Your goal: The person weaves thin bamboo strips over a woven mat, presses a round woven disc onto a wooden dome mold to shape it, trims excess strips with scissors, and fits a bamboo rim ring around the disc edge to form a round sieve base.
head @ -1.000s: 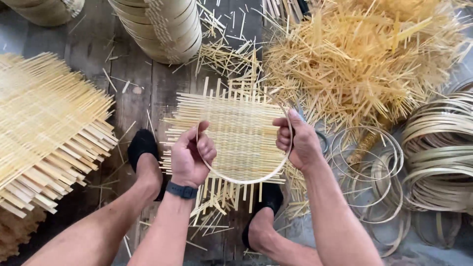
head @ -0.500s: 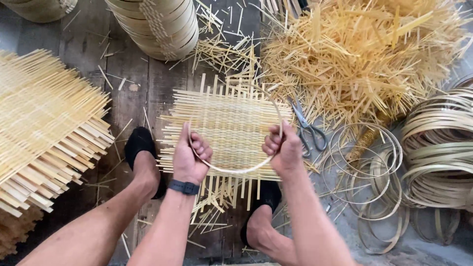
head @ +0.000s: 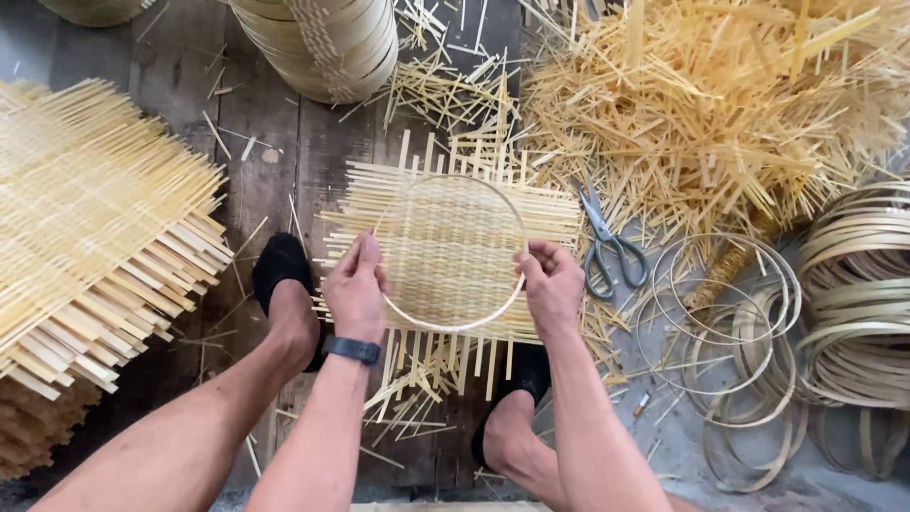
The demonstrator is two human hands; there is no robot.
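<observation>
Change: since half a second ago you have laid the thin hoop [head: 453,252] flatter on the woven mat [head: 445,248], and it now reads as a near-full circle rather than an arc held between raised hands.
Left hand: your left hand [head: 355,289] pinches the hoop's left edge, fingers closed on the rim, a dark wristband [head: 351,350] just behind it.
Right hand: your right hand [head: 552,284] grips the hoop's right edge, thumb over the rim.
Hands: apart, one on each side of the ring.
Hoop: lies on the middle of the mat, the mat's loose strip ends sticking out past it on every side.
Mat: sits on the dark plank floor [head: 256,123] between your two feet in black socks [head: 277,265].
Scissors: grey pair [head: 607,248] just right of the mat, untouched.
Right side: loose thin hoops [head: 720,332] near the scissors; coiled bamboo bands [head: 853,303] beyond.
Far right: heap of cut splints [head: 720,104].
Left: large woven panel [head: 95,218].
Far centre: stacked round frames [head: 327,38].
</observation>
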